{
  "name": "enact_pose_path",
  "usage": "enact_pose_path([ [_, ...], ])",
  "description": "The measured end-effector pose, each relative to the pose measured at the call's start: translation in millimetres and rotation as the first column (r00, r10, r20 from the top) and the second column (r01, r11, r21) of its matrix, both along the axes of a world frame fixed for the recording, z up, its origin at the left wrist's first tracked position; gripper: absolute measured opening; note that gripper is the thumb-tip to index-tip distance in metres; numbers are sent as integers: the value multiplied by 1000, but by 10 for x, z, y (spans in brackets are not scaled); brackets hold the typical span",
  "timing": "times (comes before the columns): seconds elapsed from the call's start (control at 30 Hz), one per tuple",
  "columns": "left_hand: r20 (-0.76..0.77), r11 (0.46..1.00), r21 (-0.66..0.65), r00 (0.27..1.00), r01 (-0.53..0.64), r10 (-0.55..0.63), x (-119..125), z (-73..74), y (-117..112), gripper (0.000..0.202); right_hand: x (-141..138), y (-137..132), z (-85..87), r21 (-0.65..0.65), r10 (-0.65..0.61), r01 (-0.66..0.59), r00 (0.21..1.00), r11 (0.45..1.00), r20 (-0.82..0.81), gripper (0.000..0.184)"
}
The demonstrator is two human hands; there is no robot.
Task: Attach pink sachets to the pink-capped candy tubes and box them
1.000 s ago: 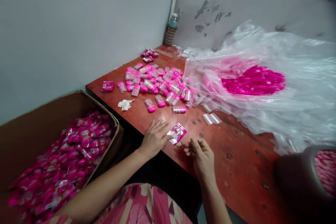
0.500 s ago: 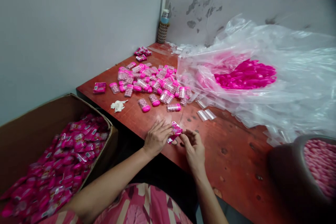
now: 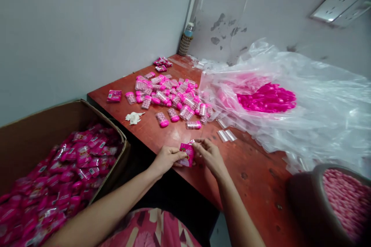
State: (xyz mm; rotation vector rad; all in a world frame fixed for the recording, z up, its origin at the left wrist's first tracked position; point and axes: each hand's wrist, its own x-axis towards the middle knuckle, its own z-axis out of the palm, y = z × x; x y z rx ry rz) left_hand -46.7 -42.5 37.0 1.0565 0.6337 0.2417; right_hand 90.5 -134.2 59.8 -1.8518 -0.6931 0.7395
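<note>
Between my two hands, over the table's near edge, is a small pink printed wrapper sleeve [image 3: 187, 154]. My left hand [image 3: 166, 159] pinches its left side, thumb on the front. The fingers of my right hand [image 3: 209, 155] are closed at its upper right corner, where a shiny clear bit shows. Whether a candy bottle is inside the sleeve, I cannot tell. Just beyond lies a heap of small clear bottles with pink caps [image 3: 174, 92], filled with pale pink candies. A pair of empty clear tubes [image 3: 227, 135] lies to the right of the heap.
A cardboard box [image 3: 125, 146] of pink wrapped packs [image 3: 69, 173] stands at left. On the red table [image 3: 249, 193] are a stack of pink sleeves [image 3: 114, 95], a crumpled white tissue [image 3: 134, 118], a plastic bag [image 3: 324, 112] of pink caps and a dark bucket [image 3: 304, 189] of candies.
My left hand has turned from lying flat over the wrapper to pinching its side. The wrapper is now raised upright, and my right hand has moved to its top corner. The view has tilted up.
</note>
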Motion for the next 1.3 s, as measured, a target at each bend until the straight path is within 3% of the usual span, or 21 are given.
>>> enact_pose_path([
  [0.07, -33, 998, 2, 997, -66, 66, -8, -36, -4, 23, 156, 169, 13, -216, -42, 131, 927, 968, 373, 43],
  [0.13, -48, 993, -26, 992, -119, 118, -21, -58, -15, 23, 292, 368, 37, -396, 37, 264, 792, 879, 610, 56],
  [0.2, -53, 985, -67, 986, -161, 158, -44, -70, -19, 24, 378, 574, 68, -510, 114, 331, 742, 794, 660, 67],
  [0.27, -51, 971, -115, 977, -210, 205, -75, -75, -5, 24, 417, 754, 92, -563, 145, 342, 748, 752, 648, 73],
  [0.43, -87, 882, -313, 935, -353, 343, -133, -62, 103, 21, 494, 940, 55, -594, 219, 243, 771, 767, 598, 62],
  [0.57, -66, 739, -506, 874, -444, 481, -106, -36, 198, 14, 508, 799, -16, -555, 266, 122, 780, 823, 566, 44],
  [0.63, -59, 664, -573, 833, -480, 551, -75, -22, 228, 11, 415, 646, -38, -471, 227, 94, 783, 877, 580, 35],
  [0.73, -60, 598, -624, 793, -504, 606, -24, -4, 247, 10, 119, 339, -50, -120, 13, 50, 880, 992, 475, 29],
  [0.8, -63, 580, -638, 785, -506, 616, 11, 6, 240, 10, -142, 132, -54, 85, -16, 1, 984, 996, 176, 26],
  [0.87, -66, 581, -642, 790, -501, 609, 49, 14, 215, 9, -393, -24, -64, 139, 38, -22, 993, 990, -113, 24],
  [0.93, -63, 598, -637, 806, -486, 588, 88, 21, 168, 9, -582, -109, -85, 141, 36, 0, 967, 990, -253, 27],
  [1.07, 12, 648, -630, 829, -428, 560, 147, 45, 35, 9, -713, -134, -129, 145, -41, 86, 956, 986, -290, 25],
  [1.3, 172, 852, -413, 891, -323, 421, 135, 161, -95, 22, -651, -158, -169, 242, 47, 49, 926, 969, -375, 21],
])
